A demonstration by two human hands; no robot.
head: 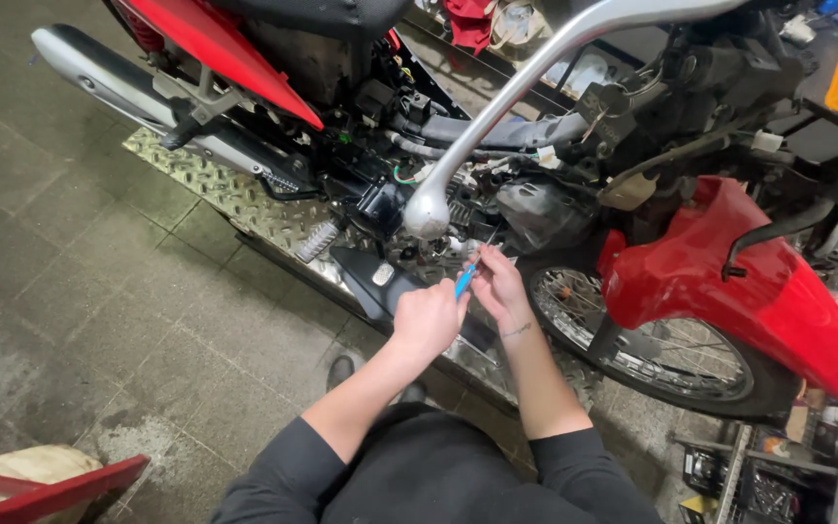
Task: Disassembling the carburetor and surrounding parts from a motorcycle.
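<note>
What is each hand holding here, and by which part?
The left hand grips a screwdriver by its blue handle. The right hand steadies its shaft near the tip, at the motorcycle engine.

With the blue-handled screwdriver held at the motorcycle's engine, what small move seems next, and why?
Probably a slow turn of the screwdriver by the left hand. Its grip is closed on the blue handle, the shaft points into the engine, and the right hand steadies the shaft near the tip. The tip's seating is not visible.
</note>
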